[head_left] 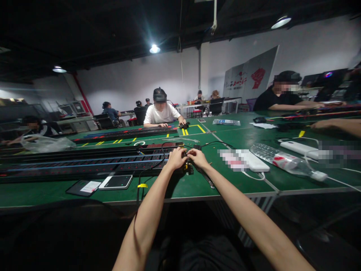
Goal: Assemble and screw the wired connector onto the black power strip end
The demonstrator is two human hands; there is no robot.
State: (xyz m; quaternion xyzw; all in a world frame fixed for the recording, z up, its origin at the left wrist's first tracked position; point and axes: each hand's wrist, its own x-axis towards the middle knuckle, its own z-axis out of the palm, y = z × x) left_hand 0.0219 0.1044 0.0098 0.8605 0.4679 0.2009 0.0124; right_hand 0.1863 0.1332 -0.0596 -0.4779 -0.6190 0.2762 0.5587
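Left hand (177,158), right hand (198,157), black strip (98,167)

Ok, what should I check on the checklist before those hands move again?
1. Left hand at the end of the black strip: ok.
2. Right hand close beside it: ok.
3. Firm grip on the small part: cannot tell, fingers cover it.
4. Strip clear of cables: not ok, a black cable crosses it.
5. Plastic bottle capped: ok, the white cap is on, though it lies on its side.
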